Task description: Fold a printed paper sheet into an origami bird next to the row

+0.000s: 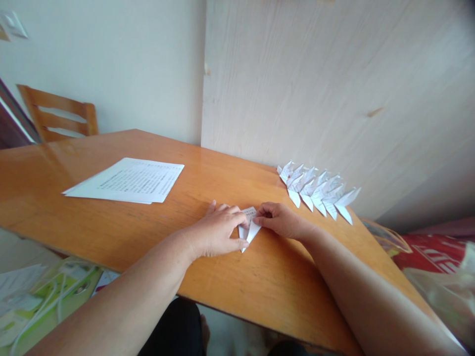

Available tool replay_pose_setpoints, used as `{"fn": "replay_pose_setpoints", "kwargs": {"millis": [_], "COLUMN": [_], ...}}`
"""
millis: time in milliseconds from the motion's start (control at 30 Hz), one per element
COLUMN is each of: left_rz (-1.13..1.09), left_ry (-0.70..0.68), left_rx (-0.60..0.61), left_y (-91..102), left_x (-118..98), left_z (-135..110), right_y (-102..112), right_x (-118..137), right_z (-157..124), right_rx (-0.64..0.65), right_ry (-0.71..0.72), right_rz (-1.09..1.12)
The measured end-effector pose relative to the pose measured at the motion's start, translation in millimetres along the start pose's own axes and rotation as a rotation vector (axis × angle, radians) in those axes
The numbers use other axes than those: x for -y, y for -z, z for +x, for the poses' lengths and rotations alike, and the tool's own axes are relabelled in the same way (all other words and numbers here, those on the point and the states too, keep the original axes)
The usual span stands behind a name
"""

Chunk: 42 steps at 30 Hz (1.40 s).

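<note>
On the wooden table lies a small folded paper (251,234), a white piece with printed text and a point toward me. My left hand (222,227) rests over its left side, with the thumb at the lower point and the fingertips on the upper part holding it. My right hand (278,218) pinches the paper's upper right edge between thumb and fingers. Part of the paper is hidden under the fingers. Beyond my right hand, several folded paper pieces (319,190) with pointed, wing-like tips stand in rows.
A stack of printed sheets (129,180) lies at the left on the wooden table (222,282). A wooden chair (63,116) is at the far left. The pale wood panel (297,84) rises behind the table. Bags (426,257) sit beyond the right edge.
</note>
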<state>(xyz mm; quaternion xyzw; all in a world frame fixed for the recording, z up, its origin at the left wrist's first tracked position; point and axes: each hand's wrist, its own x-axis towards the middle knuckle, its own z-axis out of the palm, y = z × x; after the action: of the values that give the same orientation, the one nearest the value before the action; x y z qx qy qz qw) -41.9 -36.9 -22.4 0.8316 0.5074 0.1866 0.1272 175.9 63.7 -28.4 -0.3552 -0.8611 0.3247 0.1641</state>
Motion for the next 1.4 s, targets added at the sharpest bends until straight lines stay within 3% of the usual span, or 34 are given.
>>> {"fn": "replay_pose_setpoints", "kwargs": {"millis": [1000, 1400], "left_rz": [0.039, 0.021], "left_ry": [-0.004, -0.036], "left_rx": [0.047, 0.05], "left_y": [6.1, 3.2], "left_x": [-7.6, -4.7], "left_z": [-2.0, -2.5], "right_y": [-6.2, -6.0], "right_x": [6.5, 3.9], "right_z": [2.9, 3.6], "right_rx": [-0.059, -0.053], "right_ry": [-0.106, -0.087], "right_rz": [-0.107, -0.091]}}
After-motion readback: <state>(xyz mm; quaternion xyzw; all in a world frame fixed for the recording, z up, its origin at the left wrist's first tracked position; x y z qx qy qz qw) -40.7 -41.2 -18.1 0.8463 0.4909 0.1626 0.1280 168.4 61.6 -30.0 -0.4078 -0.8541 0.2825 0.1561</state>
